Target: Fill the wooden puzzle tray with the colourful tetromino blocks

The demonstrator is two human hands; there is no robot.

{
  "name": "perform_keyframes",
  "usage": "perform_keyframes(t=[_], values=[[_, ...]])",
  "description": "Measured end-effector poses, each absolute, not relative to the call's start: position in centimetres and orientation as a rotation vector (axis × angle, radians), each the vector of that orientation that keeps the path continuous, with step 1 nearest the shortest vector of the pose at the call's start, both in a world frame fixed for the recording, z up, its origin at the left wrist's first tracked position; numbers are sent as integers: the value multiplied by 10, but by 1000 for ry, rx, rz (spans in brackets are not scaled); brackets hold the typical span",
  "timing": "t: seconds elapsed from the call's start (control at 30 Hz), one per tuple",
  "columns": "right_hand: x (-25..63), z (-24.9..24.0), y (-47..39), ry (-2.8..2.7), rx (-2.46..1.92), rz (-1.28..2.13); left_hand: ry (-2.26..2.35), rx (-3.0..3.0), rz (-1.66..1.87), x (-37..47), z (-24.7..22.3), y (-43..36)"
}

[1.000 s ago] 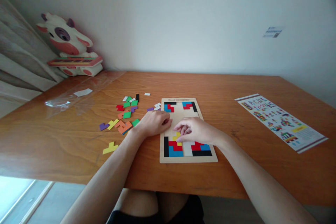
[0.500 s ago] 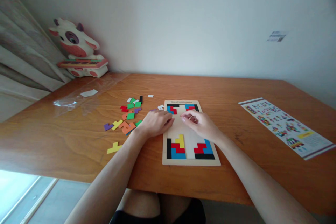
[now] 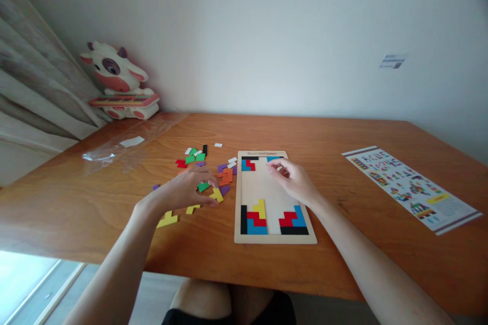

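My left hand [image 3: 185, 187] hovers over loose puzzle pieces left of the board, thumb and fingers spread with nothing between them. By its thumb lies a yellow piece [image 3: 217, 195], and a green piece [image 3: 203, 187] shows under the fingers. My right hand [image 3: 292, 179] is above the upper right of the wooden puzzle board [image 3: 238, 218], fingertips pinched together; whether a piece is in them I cannot make out. Black, blue and red pieces fill parts of the board's corners, with a yellow piece [image 3: 260, 207] at lower left. The right hand partly hides the upper right corner.
Orange pieces [image 3: 225, 176], green, purple, white and red ones lie scattered left of the board. A printed sheet [image 3: 412, 188] rests on the right of the table [image 3: 328, 137]. Clear plastic wrapping [image 3: 110, 155] and a cow toy with keyboard [image 3: 122, 84] stand at the left back.
My left hand has moved left from the board's edge to the loose pieces, and its fingers have spread. Orange pieces now lie closer to the board. My right hand has stayed nearly in place.
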State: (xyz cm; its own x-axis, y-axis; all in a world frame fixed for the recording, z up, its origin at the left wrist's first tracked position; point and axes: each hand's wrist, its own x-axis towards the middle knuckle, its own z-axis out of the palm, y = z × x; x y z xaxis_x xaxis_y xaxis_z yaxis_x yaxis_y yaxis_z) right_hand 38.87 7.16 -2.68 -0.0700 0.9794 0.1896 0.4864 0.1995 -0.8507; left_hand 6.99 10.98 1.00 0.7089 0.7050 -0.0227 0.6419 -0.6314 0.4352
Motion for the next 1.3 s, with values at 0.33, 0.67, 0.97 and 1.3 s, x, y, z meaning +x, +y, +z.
perform_keyframes(t=[0.33,0.67,0.97,1.3], values=[[396,-34,78,-1656,-1380,762,1041,2404,197,78,-4,139],[413,-31,87,-1359,-1346,921,1062,2035,394,110,-2,146],[404,-20,76,-1644,-1181,1186,873,1733,785,198,-12,118],[415,-16,74,-1457,-1194,1564,898,2130,895,194,-29,107]])
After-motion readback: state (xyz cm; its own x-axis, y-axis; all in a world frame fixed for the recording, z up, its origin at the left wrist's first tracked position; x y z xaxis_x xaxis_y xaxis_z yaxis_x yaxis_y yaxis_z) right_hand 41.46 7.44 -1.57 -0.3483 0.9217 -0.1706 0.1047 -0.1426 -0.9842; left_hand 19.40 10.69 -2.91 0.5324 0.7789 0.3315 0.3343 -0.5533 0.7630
